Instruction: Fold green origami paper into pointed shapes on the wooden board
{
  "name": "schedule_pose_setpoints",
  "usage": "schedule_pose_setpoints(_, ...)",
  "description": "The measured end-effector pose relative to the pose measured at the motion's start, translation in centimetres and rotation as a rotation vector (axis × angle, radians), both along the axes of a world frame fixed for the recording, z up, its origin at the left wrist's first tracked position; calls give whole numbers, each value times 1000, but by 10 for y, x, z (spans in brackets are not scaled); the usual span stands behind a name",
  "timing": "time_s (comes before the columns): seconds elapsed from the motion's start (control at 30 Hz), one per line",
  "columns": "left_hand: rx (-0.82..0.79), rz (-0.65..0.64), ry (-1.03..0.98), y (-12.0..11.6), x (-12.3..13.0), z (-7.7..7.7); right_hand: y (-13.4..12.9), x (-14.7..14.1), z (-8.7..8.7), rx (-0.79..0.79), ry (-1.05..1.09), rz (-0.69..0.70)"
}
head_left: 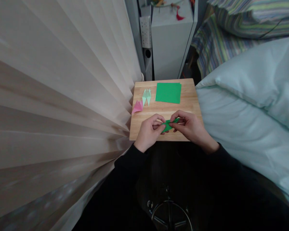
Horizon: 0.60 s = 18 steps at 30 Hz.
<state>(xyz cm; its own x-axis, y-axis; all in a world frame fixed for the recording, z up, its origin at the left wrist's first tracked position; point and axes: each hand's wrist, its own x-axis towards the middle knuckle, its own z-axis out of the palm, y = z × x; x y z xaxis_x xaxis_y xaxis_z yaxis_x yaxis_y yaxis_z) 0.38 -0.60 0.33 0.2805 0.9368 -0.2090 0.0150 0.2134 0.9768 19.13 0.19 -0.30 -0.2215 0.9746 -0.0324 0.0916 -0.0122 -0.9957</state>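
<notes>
The folded paper (167, 127) is pinched by the left grip (149, 130) at its left end and by the right grip (189, 126) at its right end, over the near part of the table (156, 109).

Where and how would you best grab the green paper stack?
Probably pinch the right edge, from the right: the green paper stack lies flat with bare wood beside that edge, while pale green folded paper sits to its left.

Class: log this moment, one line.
left hand: pinches folded green paper; right hand: pinches same paper; tabletop: green sheets, pink origami, mint origami
</notes>
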Motion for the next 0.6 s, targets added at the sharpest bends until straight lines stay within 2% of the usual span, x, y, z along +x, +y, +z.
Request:
schedule_pose_setpoints(0.17,-60,-5,-56,-1,2,3,0,-2,6,-85,54,3)
schedule_pose_setpoints(0.37,-116,97,-161,-1,2,5,1,-1,3,-201,208,-40)
schedule_pose_setpoints(0.6,-239,123,-215,-2,3,7,2,1,4,-203,191,-1)
